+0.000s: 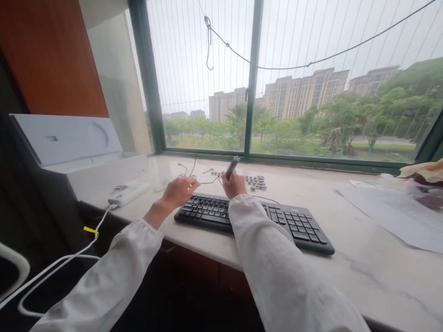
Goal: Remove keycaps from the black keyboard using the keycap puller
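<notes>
My right hand [235, 185] is closed around a dark, stick-like tool [232, 168] that points up toward the window, above the back edge of a black keyboard [302, 226]. My left hand [180, 189] is pinched near the keyboard's back left corner; what its fingertips hold is too small to name. A thin dark cable [208, 182] runs along the counter between my hands. Several loose dark keycaps [256, 181] lie in rows behind the keyboard. Part of the keyboard is hidden under my right forearm.
On the left stand an opened white box [70, 136] and a white power strip [128, 193] with a cord [102, 221] hanging off the counter edge. White paper sheets [394, 215] lie at the right, near a plastic bag [433, 193]. A window [249, 113] backs the counter.
</notes>
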`<action>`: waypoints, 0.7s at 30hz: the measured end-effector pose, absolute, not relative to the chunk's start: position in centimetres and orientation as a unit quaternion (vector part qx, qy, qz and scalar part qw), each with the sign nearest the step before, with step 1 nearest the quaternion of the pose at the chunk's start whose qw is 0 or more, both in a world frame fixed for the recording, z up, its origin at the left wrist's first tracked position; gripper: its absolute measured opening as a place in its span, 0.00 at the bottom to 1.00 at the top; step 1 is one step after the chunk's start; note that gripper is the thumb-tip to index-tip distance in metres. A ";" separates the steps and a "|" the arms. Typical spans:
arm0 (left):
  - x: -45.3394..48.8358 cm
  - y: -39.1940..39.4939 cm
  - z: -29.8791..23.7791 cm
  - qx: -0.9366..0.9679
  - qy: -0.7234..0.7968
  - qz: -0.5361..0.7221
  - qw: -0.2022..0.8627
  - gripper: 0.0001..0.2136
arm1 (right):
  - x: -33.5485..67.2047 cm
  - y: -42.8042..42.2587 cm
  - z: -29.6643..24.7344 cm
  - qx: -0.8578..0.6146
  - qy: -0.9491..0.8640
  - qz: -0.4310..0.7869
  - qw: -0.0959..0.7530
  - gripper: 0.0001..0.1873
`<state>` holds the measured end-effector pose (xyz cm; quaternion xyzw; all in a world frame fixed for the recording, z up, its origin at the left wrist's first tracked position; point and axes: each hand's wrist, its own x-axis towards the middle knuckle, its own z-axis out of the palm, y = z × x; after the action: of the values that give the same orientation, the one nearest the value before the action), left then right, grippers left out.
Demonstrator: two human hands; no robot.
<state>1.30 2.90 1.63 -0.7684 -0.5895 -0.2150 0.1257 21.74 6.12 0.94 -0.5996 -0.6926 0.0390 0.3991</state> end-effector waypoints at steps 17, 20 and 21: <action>0.1 -1.0 -2.8 -0.808 -0.524 -0.253 0.093 0.16 | 17.0 4.4 -0.9 -0.522 -0.756 0.138 0.369 0.17; 0.3 -1.2 -2.7 -0.803 -0.534 -0.249 0.090 0.15 | 16.4 4.4 -1.1 -0.521 -0.765 0.132 0.354 0.18; 0.4 -1.2 -2.7 -0.801 -0.538 -0.247 0.090 0.14 | 16.3 4.4 -1.1 -0.521 -0.768 0.131 0.349 0.18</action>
<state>0.39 -1.19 -2.69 -0.8009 -0.5377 -0.2475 0.0900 16.32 4.41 -1.13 -0.5212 -0.7677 0.1310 0.3491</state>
